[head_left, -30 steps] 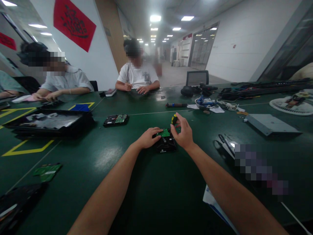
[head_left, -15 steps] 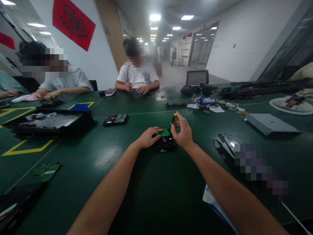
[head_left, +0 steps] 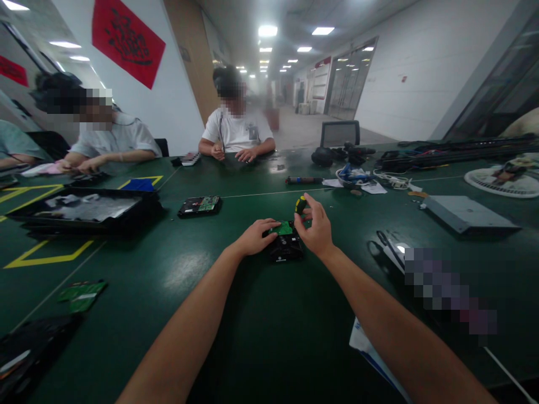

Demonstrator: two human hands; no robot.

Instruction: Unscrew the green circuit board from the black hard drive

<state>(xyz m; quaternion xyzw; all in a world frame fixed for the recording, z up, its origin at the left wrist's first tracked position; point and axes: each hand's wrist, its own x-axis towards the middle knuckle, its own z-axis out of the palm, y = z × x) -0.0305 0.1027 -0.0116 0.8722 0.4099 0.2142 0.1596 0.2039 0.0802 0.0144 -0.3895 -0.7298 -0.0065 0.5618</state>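
Observation:
A black hard drive (head_left: 287, 247) with a green circuit board (head_left: 283, 228) on its upper side lies on the table in front of me. My left hand (head_left: 257, 237) holds it by its left side, thumb and fingers lying over the board's edge. In my right hand (head_left: 314, 227) is a screwdriver (head_left: 300, 204) with a black and yellow handle, pinched between thumb and fingers. It stands close to upright over the drive's right part. The fingers hide its tip, so whether it touches a screw cannot be seen.
Another hard drive (head_left: 199, 206) lies ahead to the left, beyond it a black tray (head_left: 84, 210). A loose green board (head_left: 83, 295) is at near left. To the right sit a grey metal box (head_left: 469, 213) and a bowl of blue scraps (head_left: 353, 175). Co-workers sit across the table.
The screwdriver handle has turned and tilted slightly in my right hand. My left hand and the hard drive stay put. The co-worker opposite has shifted a hand a little.

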